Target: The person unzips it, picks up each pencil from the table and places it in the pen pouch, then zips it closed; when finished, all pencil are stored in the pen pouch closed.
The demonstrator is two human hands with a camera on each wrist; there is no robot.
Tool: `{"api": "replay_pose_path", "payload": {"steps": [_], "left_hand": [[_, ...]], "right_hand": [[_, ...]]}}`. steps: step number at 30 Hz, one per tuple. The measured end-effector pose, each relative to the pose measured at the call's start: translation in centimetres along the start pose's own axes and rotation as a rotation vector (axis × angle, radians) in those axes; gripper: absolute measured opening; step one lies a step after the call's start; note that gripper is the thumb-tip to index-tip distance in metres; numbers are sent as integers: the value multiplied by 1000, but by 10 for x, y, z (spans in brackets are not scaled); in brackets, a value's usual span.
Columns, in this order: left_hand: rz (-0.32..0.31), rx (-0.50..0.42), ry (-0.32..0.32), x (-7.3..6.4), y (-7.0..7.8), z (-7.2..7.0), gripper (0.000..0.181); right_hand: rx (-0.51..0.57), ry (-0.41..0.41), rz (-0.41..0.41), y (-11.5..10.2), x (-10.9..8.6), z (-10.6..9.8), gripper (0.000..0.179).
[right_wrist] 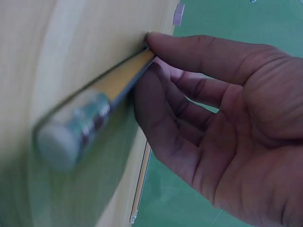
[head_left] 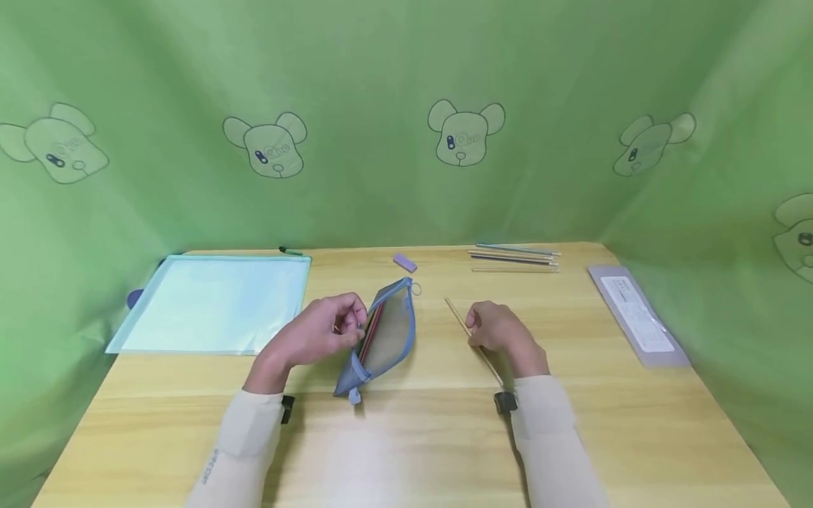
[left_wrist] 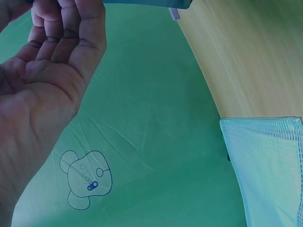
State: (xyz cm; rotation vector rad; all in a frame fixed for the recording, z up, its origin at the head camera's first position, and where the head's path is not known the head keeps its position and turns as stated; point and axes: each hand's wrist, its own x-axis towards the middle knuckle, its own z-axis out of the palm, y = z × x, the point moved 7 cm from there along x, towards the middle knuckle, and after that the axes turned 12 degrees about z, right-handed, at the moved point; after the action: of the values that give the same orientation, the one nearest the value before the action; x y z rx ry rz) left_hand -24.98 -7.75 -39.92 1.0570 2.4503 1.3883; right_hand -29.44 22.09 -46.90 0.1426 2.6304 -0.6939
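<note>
A blue zip pencil pouch [head_left: 395,335] lies tilted on the table with its mouth spread wide. Inside it show a red pencil [head_left: 375,326] and darker ones beside it. My left hand [head_left: 324,328] pinches the pouch's left edge between thumb and curled fingers; in the left wrist view the fingertips are cut off at the top. To the right of the pouch, my right hand [head_left: 503,335] pinches a plain wood-coloured pencil [head_left: 454,310] near its middle. In the right wrist view, the white eraser end [right_wrist: 59,144] of this pencil points toward the camera, close over the table.
Several pencils [head_left: 514,269] lie in a row at the back right, and a purple eraser [head_left: 404,263] sits behind the pouch. A light-blue mesh folder [head_left: 209,303] covers the back left. A grey packet with a white label [head_left: 638,314] lies at the right edge. Green curtain [head_left: 368,197] surrounds the table.
</note>
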Motion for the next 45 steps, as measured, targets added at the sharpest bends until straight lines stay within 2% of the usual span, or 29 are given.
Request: {"api": "replay_pose_path", "payload": {"steps": [10, 16, 20, 23, 26, 31, 37, 41, 45], "left_hand": [[12, 4, 6, 0, 2, -3, 14], [17, -14, 9, 0, 0, -1, 14], [15, -10, 12, 2, 0, 1, 14], [17, -1, 8, 3, 0, 2, 14], [20, 9, 4, 3, -1, 2, 14], [22, 19, 14, 3, -2, 1, 14], [20, 26, 18, 6, -1, 2, 14], [13, 37, 30, 3, 0, 1, 16], [40, 22, 7, 4, 6, 5, 15]], "right_hand": [[0, 24, -10, -4, -2, 4, 27], [80, 2, -1, -1, -2, 1, 27], [253, -69, -53, -7, -6, -1, 32], [396, -137, -130, -17, -13, -6, 38], [484, -198, -195, -28, -23, -11, 42], [537, -323, -266, -47, -37, -12, 42], [531, -438, -327, -64, -47, -1, 32], [530, -470, -298, -74, -42, 13, 26], [574, -451, -238, -78, -36, 25, 26]]}}
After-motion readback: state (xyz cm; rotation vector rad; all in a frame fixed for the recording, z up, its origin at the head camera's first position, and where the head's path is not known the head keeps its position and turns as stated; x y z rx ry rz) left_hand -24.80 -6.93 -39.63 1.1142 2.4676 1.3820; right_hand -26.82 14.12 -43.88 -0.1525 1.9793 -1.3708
